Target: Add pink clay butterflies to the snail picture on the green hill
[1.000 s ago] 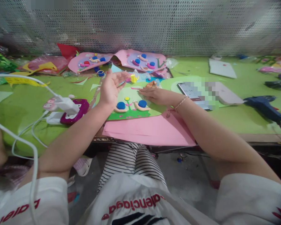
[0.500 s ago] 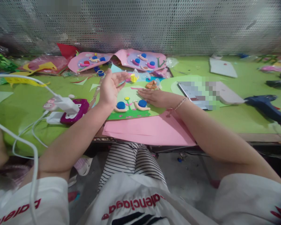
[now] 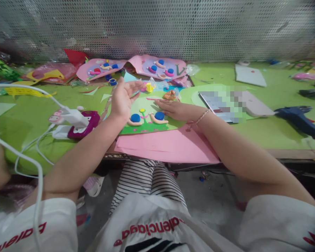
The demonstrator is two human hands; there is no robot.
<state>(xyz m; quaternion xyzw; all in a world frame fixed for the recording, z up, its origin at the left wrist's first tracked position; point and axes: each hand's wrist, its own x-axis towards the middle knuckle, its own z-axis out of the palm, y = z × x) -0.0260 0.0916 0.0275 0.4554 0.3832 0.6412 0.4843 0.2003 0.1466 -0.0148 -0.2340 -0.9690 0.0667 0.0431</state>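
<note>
My left hand (image 3: 124, 98) is raised on its edge over the left side of a light green craft card (image 3: 144, 126), fingers stretched out, palm facing right, holding nothing. My right hand (image 3: 173, 107) lies flat, palm down, on the same card beside a thin pink strip (image 3: 153, 99). The card carries two clay snails with blue shells (image 3: 135, 118) (image 3: 159, 116) and a small flower (image 3: 142, 111). A pink paper sheet (image 3: 168, 145) lies under the card at the table's front edge.
Two finished pink snail cards (image 3: 157, 68) lie at the back. A purple device with white plug and cables (image 3: 80, 122) sits left. A phone (image 3: 217, 105) and white case (image 3: 254, 106) lie right, with a blue glue gun (image 3: 299, 119) farther right. Perforated metal screen behind.
</note>
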